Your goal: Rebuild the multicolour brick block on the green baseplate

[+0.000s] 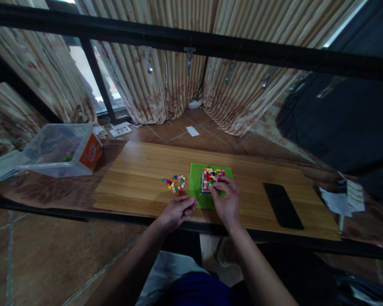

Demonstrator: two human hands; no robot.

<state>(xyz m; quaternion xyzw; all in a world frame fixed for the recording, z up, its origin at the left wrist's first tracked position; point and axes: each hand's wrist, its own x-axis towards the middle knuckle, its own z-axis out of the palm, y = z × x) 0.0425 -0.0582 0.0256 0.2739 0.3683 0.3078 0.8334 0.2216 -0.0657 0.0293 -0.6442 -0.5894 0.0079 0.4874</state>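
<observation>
Here, the left hand (pixel 181 209) curled narrowly by the near left corner of the green baseplate (pixel 195 178); the right hand (pixel 226 197), narrow too, touched the brick block (pixel 210 177) toward its far edge. Loose bricks (pixel 171 184) lay off its left edge; what either hand held, I couldn't tell.

You have two hands in view: your left hand (pixel 178 211) and your right hand (pixel 227 203). At your right fingertips are one green baseplate (pixel 195 175) and one brick build (pixel 212 175). Beyond your left lies one cluster of loose bricks (pixel 171 184), too small to count reliably. Right of your hands sits one black slab (pixel 283 206); far left, one clear bin (pixel 59 166).
</observation>
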